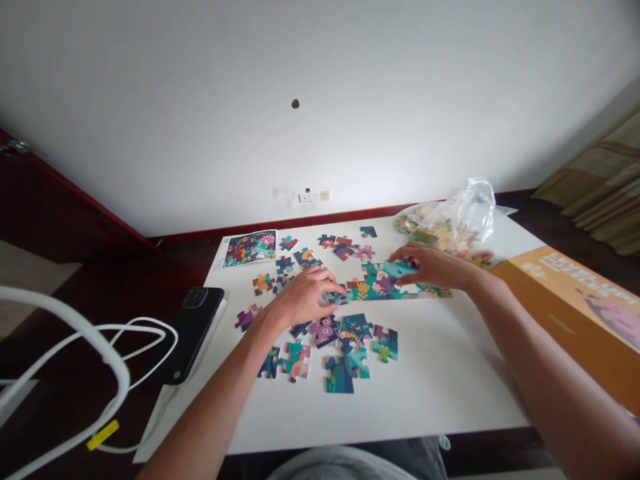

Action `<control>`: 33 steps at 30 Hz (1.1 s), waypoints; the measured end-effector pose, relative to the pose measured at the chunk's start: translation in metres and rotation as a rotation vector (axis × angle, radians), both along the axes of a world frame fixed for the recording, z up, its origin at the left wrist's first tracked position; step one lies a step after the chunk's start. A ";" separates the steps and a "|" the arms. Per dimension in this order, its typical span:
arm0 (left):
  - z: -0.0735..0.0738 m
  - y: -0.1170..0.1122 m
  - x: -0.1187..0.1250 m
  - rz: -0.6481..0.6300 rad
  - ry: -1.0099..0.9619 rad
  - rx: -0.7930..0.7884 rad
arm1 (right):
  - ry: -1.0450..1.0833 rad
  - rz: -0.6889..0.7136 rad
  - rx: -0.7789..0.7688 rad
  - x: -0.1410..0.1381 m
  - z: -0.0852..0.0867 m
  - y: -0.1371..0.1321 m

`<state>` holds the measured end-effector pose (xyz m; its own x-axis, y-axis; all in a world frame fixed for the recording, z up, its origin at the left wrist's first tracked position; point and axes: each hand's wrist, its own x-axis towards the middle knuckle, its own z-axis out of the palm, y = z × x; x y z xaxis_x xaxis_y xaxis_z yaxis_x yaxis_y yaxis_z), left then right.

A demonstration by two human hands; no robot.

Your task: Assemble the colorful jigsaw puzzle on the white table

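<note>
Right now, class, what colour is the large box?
The box is mustard orange with white lettering; head view.

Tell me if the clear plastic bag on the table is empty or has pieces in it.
Not empty: jigsaw pieces show packed inside the clear plastic bag.

A white rectangular table (440, 393) carries a joined strip of teal cardboard jigsaw pieces (383, 287), with loose multicoloured jigsaw pieces (325, 331) scattered in front of and behind it. Behind the strip, to the left, lies a printed floral picture card (250, 248); behind it, to the right, sits a transparent plastic bag (453, 227) of pieces. Right of the strip is an orange cardboard box (575, 307); far left, a black phone (193, 327).
</note>
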<state>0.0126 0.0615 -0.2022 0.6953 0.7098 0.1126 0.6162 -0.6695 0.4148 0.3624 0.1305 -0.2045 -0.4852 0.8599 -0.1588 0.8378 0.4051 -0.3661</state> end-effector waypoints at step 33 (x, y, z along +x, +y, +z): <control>0.031 0.015 -0.067 0.307 0.168 0.115 | 0.069 0.020 -0.007 0.004 -0.004 0.006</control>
<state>-0.0547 0.0765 -0.1712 0.4672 0.8778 0.1060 0.8489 -0.4789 0.2238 0.3660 0.1364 -0.2089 -0.5123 0.8488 -0.1305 0.8020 0.4185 -0.4262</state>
